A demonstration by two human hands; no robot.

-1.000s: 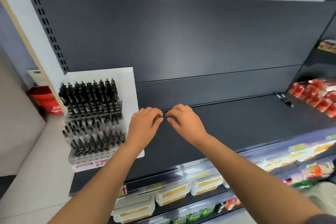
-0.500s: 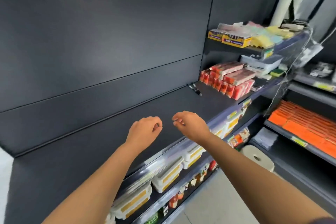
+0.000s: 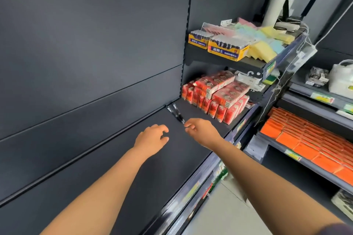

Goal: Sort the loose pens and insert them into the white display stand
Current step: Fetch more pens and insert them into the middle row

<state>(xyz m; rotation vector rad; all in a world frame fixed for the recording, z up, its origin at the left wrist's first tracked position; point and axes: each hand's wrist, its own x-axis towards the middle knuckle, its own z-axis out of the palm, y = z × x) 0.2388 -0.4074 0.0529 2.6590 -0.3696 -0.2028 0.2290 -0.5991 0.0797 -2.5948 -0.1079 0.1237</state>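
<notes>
With both arms stretched out over the dark shelf (image 3: 114, 187), the hands sit pretty close together, a small gap between them. The left hand (image 3: 151, 138) is loosely curled, fingers bent and spread a bit, nothing in it. The right hand (image 3: 202, 131) is curled too, thumb and forefinger pinched toward each other right at the near tip of the pens (image 3: 175, 112). Honestly can't tell if it's actually touching that tip or just about there, so I wouldn't call it a grip.

About the pens: looks like two of them, black with what seem to be clear barrels, lying side by side and touching, angled from the far left corner of the shelf down toward the right hand. They sit close to the back panel (image 3: 86, 44), far end almost at the corner where the shelf meets it.

Just right of the pens there's a stack of red boxes (image 3: 215, 95) on the same level. Above those, a shelf with yellow battery packs (image 3: 225, 46) and pastel sticky notes (image 3: 265, 40). Farther right, another rack holds rows of orange packs (image 3: 315, 143). No white stand in view.
</notes>
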